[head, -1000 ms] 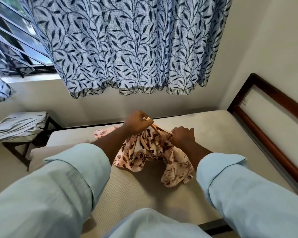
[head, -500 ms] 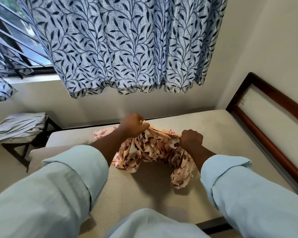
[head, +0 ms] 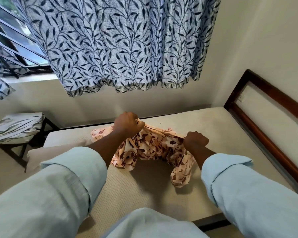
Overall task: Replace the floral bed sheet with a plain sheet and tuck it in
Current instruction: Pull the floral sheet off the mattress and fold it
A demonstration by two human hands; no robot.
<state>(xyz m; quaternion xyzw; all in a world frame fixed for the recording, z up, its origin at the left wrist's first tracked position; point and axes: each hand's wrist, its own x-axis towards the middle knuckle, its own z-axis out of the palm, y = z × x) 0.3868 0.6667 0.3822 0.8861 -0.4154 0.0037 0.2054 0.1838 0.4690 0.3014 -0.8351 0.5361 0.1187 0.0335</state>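
1. I am bunching the floral bed sheet [head: 151, 146] above the bare mattress [head: 205, 121] — my left hand [head: 127, 124] is gripping one gathered end in a closed fist, and my right hand [head: 195, 140] is gripping the other, both wrapped tight round cloth.
2. The sheet is hanging between my fists in a crumpled swag, with one loose tail drooping toward the mattress below my right wrist.
3. To do this step well, I am judging that the tail needs gathering in before the bundle is carried off, so that nothing drags or snags on the wooden bed frame [head: 265, 138] at my right.
4. A folded pale sheet [head: 15, 127] — likely the plain replacement — is waiting on a small dark stool [head: 54, 122] at my left, near the leaf-print curtain [head: 124, 43]. Spreading and tucking are not yet begun.
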